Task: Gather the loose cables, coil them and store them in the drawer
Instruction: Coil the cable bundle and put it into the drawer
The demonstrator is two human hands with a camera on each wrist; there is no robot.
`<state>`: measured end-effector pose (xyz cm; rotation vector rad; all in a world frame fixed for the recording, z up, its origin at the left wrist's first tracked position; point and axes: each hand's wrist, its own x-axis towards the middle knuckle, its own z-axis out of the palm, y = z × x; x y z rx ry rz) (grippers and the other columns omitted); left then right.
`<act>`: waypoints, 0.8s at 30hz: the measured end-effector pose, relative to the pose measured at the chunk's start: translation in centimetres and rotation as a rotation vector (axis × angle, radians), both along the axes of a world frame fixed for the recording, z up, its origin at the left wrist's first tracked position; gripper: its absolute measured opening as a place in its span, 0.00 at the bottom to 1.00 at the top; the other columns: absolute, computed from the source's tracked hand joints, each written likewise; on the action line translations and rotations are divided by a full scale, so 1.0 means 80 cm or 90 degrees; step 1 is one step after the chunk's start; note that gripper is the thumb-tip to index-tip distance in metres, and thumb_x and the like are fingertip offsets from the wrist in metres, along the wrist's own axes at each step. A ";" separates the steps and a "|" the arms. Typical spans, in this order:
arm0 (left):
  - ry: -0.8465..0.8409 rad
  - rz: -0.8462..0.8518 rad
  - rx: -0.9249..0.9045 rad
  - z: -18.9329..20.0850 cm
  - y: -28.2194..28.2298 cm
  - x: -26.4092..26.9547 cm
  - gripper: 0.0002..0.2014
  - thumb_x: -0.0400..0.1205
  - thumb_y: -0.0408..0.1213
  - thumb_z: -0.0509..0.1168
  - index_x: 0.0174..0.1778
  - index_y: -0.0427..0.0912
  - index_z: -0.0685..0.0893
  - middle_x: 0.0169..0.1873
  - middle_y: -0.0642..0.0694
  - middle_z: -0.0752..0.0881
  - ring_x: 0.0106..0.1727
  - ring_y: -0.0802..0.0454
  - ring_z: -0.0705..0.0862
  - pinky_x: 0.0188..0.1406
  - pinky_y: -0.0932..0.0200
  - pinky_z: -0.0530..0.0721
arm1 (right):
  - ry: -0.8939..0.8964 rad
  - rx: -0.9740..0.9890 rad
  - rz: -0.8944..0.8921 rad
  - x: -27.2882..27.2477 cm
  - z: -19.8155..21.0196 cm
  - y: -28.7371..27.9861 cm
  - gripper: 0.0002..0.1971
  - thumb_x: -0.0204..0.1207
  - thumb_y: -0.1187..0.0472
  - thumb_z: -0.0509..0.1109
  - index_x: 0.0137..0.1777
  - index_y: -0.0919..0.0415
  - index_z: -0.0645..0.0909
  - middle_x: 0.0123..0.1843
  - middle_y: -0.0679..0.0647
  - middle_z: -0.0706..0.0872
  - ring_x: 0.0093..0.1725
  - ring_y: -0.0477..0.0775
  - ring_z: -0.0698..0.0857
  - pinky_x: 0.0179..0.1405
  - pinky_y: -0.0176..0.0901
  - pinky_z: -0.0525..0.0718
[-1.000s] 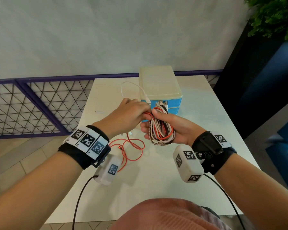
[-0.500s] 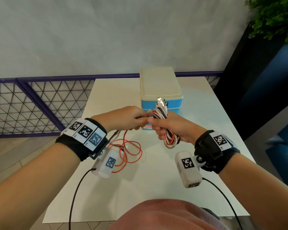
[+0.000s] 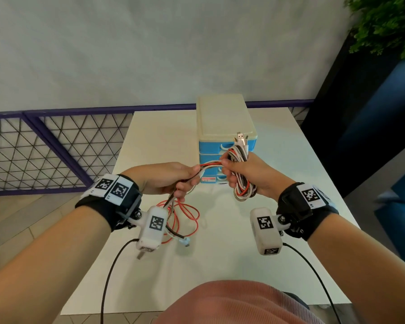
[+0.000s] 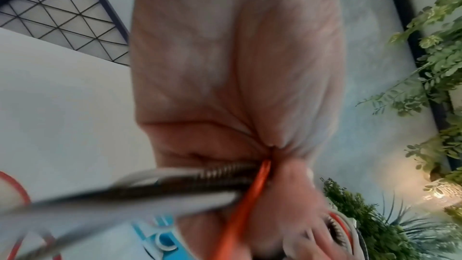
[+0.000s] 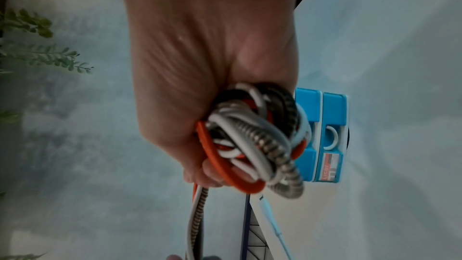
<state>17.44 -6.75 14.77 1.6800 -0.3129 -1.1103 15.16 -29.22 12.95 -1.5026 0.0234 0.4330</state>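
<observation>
My right hand (image 3: 242, 174) grips a coiled bundle of cables (image 3: 241, 185), red, white and black-and-white braided, with a USB plug (image 3: 241, 137) sticking up from the top. The coil (image 5: 255, 141) fills the fist in the right wrist view. From the bundle the loose strands (image 3: 209, 166) run left into my left hand (image 3: 173, 177), which pinches them; its fingers close on the strands (image 4: 225, 177) in the left wrist view. The remaining red loops (image 3: 185, 216) hang down onto the white table (image 3: 220, 265). The blue drawer unit (image 3: 226, 127) with a cream top stands behind my hands, drawers closed.
The table's left edge borders a purple-framed mesh fence (image 3: 45, 146). A grey wall is behind the unit, and a dark planter with green leaves (image 3: 384, 26) stands to the right. Camera leads hang from both wrists.
My hands have drawn apart, stretching the strands between them. The right hand turned the coil upright and closed round it; the plug now points up. The loose loops on the table have shifted nearer.
</observation>
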 end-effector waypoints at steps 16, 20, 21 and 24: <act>-0.191 0.135 0.001 -0.008 -0.006 0.007 0.18 0.87 0.52 0.49 0.40 0.43 0.72 0.26 0.52 0.62 0.24 0.56 0.59 0.24 0.67 0.65 | 0.114 0.116 -0.011 -0.007 0.002 0.001 0.11 0.83 0.62 0.65 0.58 0.70 0.81 0.50 0.65 0.91 0.52 0.61 0.91 0.53 0.52 0.90; -0.108 0.089 0.016 -0.018 0.029 0.007 0.18 0.87 0.51 0.48 0.39 0.43 0.70 0.25 0.53 0.62 0.24 0.56 0.61 0.31 0.61 0.63 | 0.019 0.174 -0.233 0.007 0.006 -0.011 0.09 0.86 0.63 0.61 0.51 0.67 0.80 0.45 0.61 0.93 0.47 0.57 0.93 0.49 0.48 0.91; -0.075 0.060 0.032 -0.023 0.036 0.004 0.18 0.87 0.51 0.49 0.39 0.43 0.70 0.25 0.52 0.62 0.24 0.56 0.62 0.31 0.60 0.64 | -0.005 0.200 -0.285 0.011 0.008 -0.014 0.09 0.86 0.63 0.60 0.48 0.66 0.78 0.41 0.59 0.93 0.44 0.57 0.93 0.50 0.49 0.91; -0.001 0.021 0.086 -0.038 0.041 -0.005 0.19 0.86 0.51 0.49 0.44 0.39 0.75 0.27 0.49 0.70 0.27 0.54 0.69 0.35 0.59 0.72 | -0.052 0.237 -0.363 0.017 0.016 -0.010 0.08 0.86 0.63 0.61 0.44 0.61 0.75 0.29 0.53 0.83 0.29 0.51 0.87 0.41 0.49 0.91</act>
